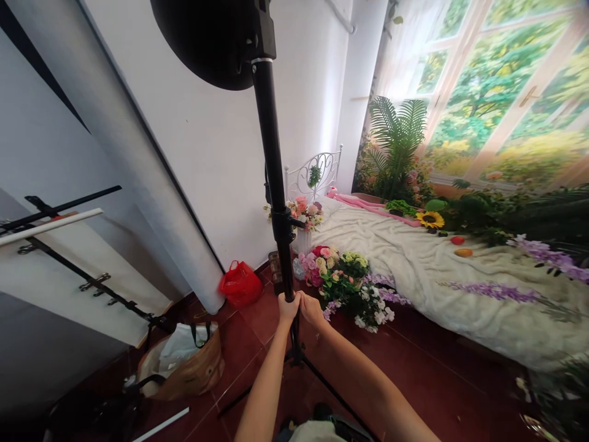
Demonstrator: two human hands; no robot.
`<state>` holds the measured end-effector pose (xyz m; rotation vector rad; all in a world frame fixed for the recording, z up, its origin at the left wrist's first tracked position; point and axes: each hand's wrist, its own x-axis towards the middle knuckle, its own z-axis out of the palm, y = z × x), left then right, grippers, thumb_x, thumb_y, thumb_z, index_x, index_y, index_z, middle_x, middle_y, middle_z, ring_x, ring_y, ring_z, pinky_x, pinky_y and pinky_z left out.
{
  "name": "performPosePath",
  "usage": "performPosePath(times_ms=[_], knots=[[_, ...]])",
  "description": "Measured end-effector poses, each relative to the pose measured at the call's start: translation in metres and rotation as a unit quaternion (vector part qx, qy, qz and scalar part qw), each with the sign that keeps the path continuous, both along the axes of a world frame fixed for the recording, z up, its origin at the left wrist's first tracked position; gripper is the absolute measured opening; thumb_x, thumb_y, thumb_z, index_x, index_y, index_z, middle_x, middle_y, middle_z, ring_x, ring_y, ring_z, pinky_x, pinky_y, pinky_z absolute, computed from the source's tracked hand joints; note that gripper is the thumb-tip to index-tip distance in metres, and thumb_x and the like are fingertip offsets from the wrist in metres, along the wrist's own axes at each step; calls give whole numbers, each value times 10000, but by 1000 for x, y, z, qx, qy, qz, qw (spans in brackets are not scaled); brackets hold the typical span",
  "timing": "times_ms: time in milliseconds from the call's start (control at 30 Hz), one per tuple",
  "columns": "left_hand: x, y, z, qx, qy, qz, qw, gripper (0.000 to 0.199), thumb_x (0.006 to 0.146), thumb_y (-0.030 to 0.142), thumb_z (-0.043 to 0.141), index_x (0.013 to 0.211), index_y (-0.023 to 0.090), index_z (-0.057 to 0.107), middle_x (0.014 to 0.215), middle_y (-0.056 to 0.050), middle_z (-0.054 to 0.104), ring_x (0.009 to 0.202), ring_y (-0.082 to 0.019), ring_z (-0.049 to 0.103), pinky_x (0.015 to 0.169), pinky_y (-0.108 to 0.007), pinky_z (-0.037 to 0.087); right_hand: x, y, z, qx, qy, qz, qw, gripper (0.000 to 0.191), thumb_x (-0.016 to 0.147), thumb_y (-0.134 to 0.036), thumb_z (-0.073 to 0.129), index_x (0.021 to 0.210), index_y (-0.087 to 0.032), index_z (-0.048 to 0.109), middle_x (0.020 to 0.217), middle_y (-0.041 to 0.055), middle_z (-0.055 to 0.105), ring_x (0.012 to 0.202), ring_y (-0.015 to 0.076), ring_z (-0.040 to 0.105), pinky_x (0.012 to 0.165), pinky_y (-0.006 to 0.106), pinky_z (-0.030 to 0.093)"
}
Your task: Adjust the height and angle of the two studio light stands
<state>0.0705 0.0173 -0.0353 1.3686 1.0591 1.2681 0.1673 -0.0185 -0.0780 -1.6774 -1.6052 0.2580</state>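
A black light stand (285,264) rises upright in front of me, its legs spread on the tiled floor below. On its top sits a large dark studio lamp (216,37), partly cut off by the upper edge of the view. My left hand (288,307) is wrapped round the pole. Beside it, my right hand (311,308) is closed on the pole from the right, and the two hands touch. A clamp knob (294,222) sticks out of the pole above my hands.
Bunches of artificial flowers (340,276) lie right of the stand, by a bed with a cream blanket (396,245). Left are a red plastic bag (241,284), a brown bag (197,368) and a leaning white board (92,264). A window backdrop (497,92) hangs behind the bed.
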Motion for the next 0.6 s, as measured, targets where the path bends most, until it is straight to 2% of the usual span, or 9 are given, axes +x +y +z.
performPosePath(times_ms=[233, 433, 500, 600], knots=[[2, 0, 1, -7, 4, -6, 1000, 271, 584, 310, 654, 472, 159, 460, 489, 25, 456, 455, -68, 389, 441, -192, 322, 4, 9, 8, -92, 4, -11, 996, 365, 915, -308, 348, 784, -146, 647, 803, 159, 688, 706, 195, 633, 650, 245, 401], [1, 1, 0, 3, 5, -8, 1000, 257, 604, 317, 649, 505, 161, 472, 527, 5, 494, 490, -85, 431, 467, -200, 352, 4, 22, 15, -143, 8, -9, 990, 305, 886, -283, 420, 710, -155, 634, 771, 158, 691, 780, 209, 650, 682, 250, 424], [1, 2, -1, 5, 6, -11, 1000, 236, 618, 308, 639, 522, 158, 485, 542, 1, 500, 500, -87, 437, 481, -201, 360, 6, 28, 18, -168, 18, 0, 986, 259, 841, -273, 501, 640, -154, 613, 676, 146, 678, 735, 211, 653, 657, 253, 429], [1, 2, -3, 7, 3, -21, 1000, 216, 621, 289, 631, 525, 155, 493, 539, 10, 491, 497, -81, 430, 490, -198, 363, 9, 36, 23, -202, 54, 18, 978, 259, 773, -288, 591, 551, -156, 577, 458, 75, 594, 574, 182, 624, 583, 241, 426]])
